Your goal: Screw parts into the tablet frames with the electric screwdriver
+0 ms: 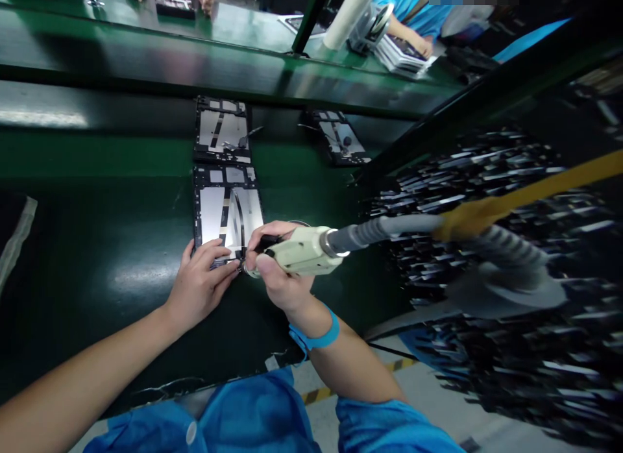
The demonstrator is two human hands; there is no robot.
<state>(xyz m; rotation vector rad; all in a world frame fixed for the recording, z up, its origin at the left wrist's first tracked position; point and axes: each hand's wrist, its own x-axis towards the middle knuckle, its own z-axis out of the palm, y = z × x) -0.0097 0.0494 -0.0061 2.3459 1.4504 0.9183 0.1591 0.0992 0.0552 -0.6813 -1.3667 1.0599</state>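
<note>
My right hand (285, 287) has fingers and thumb wrapped around a pale green plastic handheld tool (309, 250); its ribbed grey hose (403, 226) runs off to the right. Tool tip is hidden behind my fingers, at the lower right of a flat black-framed unit with a silver-white metal interior (210, 213). That unit lies on the dark green glossy bench top (121, 226), straight ahead of me. My left hand (199, 281) rests on its near edge, fingers together, tips close to the right hand; can't tell whether they pinch anything. A second similar black-framed unit (208, 130) sits just beyond the first, a third black-framed unit (337, 140) farther right, well apart.
</note>
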